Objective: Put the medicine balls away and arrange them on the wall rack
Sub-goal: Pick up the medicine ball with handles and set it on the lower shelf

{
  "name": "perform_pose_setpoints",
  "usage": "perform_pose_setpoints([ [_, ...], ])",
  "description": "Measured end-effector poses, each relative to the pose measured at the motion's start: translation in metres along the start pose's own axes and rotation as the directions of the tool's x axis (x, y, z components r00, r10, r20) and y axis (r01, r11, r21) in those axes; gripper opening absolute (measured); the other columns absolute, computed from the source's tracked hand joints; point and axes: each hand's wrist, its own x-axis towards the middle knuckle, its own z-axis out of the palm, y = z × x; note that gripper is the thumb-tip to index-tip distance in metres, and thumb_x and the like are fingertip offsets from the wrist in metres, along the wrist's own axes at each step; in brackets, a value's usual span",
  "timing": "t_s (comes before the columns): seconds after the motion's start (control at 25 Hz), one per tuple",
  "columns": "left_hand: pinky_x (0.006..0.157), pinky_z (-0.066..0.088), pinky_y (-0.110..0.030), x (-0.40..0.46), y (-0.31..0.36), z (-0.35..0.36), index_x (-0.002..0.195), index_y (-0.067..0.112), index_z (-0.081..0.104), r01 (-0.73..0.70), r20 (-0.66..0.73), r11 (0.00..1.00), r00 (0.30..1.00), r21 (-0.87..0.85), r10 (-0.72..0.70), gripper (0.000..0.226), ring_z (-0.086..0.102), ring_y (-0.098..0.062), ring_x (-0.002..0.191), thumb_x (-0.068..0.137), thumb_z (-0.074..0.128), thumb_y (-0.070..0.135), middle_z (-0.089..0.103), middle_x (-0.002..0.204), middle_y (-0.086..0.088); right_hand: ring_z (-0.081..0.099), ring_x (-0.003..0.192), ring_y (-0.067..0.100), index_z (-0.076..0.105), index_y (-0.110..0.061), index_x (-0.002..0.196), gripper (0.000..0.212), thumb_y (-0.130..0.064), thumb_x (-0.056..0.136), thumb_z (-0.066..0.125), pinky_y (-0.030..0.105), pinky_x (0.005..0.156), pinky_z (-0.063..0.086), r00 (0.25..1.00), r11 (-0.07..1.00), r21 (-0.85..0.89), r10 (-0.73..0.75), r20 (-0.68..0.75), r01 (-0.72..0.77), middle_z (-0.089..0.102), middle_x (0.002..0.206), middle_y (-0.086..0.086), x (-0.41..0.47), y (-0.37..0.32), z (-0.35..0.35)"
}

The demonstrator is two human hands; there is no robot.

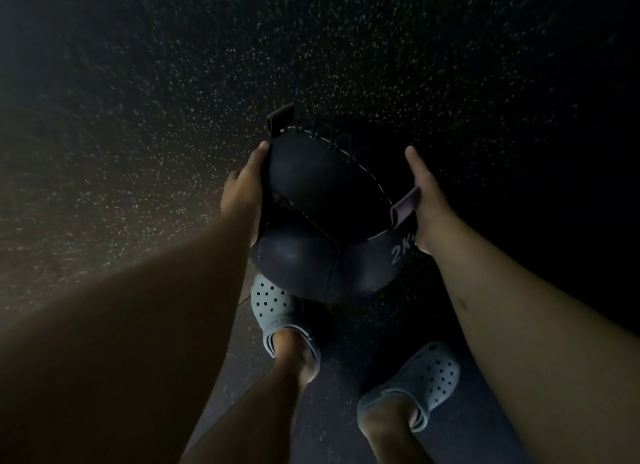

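1. Forearms, two, bare, entering from 7 and 5 o'clock; nearest the lens.
2. Left hand: fingers together, flat against the ball's left side.
3. Right hand: fingers together, pressed on the right side beside a strap loop.
4. Ball: black, stitched seam, marked "2K…"; clamped between both palms at frame centre, above the clogs.
5. Floor: dark, speckled.
6. Risk: palms-only hold, no fingers beneath; the ball could slip onto the left foot at 6 o'clock if pressure eases.
7. Hidden: rack out of view; weight mark cut off; ball's underside and fingertips unseen; dim light and blur obscure detail.
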Motion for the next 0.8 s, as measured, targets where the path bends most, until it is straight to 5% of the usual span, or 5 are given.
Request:
perform_pose_setpoints([
  [0.2, 0.108, 0.056, -0.049, -0.055, 0.029, 0.023, 0.138, 0.025, 0.069, -0.045, 0.079, 0.999, 0.996, 0.008, 0.044, 0.096, 0.074, -0.029, 0.118, 0.061, 0.074, 0.083, 0.076, 0.132, -0.004, 0.066, 0.127, 0.024, 0.063, -0.024, 0.145, 0.068, -0.067, 0.093, 0.059, 0.044, 0.115, 0.048, 0.992, 0.993, 0.029, -0.112, -0.051, 0.114, 0.069, 0.141, 0.004, -0.052, -0.036, -0.040],
  [0.44, 0.106, 0.056, -0.052, -0.224, 0.153, 0.110, 0.131, 0.027, 0.070, -0.343, 0.252, 0.933, 0.918, 0.111, 0.307, 0.084, 0.072, -0.029, 0.115, 0.068, 0.068, 0.081, 0.074, 0.129, -0.004, 0.061, 0.132, 0.030, 0.057, -0.036, 0.149, 0.077, -0.075, 0.084, 0.062, 0.054, 0.116, 0.045, 0.945, 0.938, 0.212, -0.220, -0.242, 0.273, 0.063, 0.147, 0.004, -0.186, -0.142, -0.158],
  [0.64, 0.108, 0.056, -0.054, -0.469, 0.256, 0.184, 0.139, 0.023, 0.067, -0.630, 0.453, 0.774, 0.706, 0.052, 0.544, 0.077, 0.070, -0.033, 0.117, 0.082, 0.063, 0.075, 0.073, 0.131, -0.009, 0.069, 0.122, 0.029, 0.066, -0.032, 0.139, 0.065, -0.065, 0.084, 0.069, 0.047, 0.109, 0.053, 0.783, 0.689, 0.400, -0.420, -0.459, 0.604, 0.072, 0.134, 0.003, -0.375, -0.244, -0.296],
  [0.72, 0.109, 0.055, -0.054, -0.587, 0.286, 0.211, 0.137, 0.022, 0.068, -0.709, 0.533, 0.703, 0.577, -0.047, 0.618, 0.074, 0.070, -0.034, 0.119, 0.082, 0.064, 0.072, 0.073, 0.131, -0.010, 0.078, 0.107, 0.014, 0.072, -0.028, 0.121, 0.041, -0.055, 0.090, 0.071, 0.032, 0.093, 0.062, 0.641, 0.527, 0.383, -0.501, -0.581, 0.759, 0.083, 0.107, -0.006, -0.467, -0.280, -0.362],
  [0.8, 0.108, 0.056, -0.054, -0.707, 0.306, 0.231, 0.127, 0.024, 0.071, -0.750, 0.574, 0.643, 0.460, -0.158, 0.677, 0.070, 0.071, -0.034, 0.116, 0.078, 0.065, 0.073, 0.075, 0.127, -0.008, 0.079, 0.103, 0.021, 0.071, -0.021, 0.119, 0.037, -0.050, 0.095, 0.068, 0.038, 0.094, 0.063, 0.506, 0.388, 0.331, -0.565, -0.651, 0.860, 0.082, 0.098, 0.007, -0.559, -0.307, -0.425],
])
